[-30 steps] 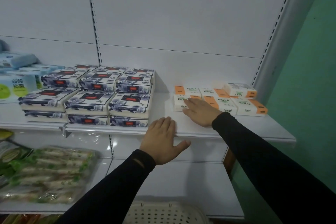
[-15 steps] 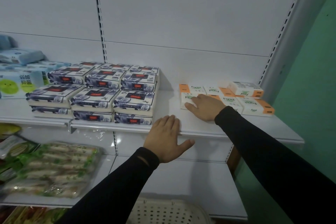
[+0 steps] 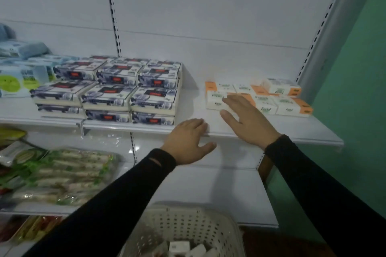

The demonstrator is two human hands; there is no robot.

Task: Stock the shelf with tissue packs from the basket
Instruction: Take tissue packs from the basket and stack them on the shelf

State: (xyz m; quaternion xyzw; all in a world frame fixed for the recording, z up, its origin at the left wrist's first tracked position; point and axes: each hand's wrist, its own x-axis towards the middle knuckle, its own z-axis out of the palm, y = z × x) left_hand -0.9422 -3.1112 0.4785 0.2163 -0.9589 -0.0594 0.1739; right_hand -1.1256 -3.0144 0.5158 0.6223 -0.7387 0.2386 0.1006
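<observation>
Your orange-and-white tissue packs (image 3: 259,96) lie in a loose cluster at the right end of the upper shelf (image 3: 292,127), set back from its front edge; your right hand (image 3: 248,121) hovers flat with fingers spread, fingertips over the nearest pack, holding nothing. Your left hand (image 3: 188,142) rests open on the shelf's front lip, thumb hanging below; bare shelf lies between the cluster and the stacked blue-patterned packs (image 3: 117,89). The white perforated basket (image 3: 188,227) sits below, a few packs inside.
</observation>
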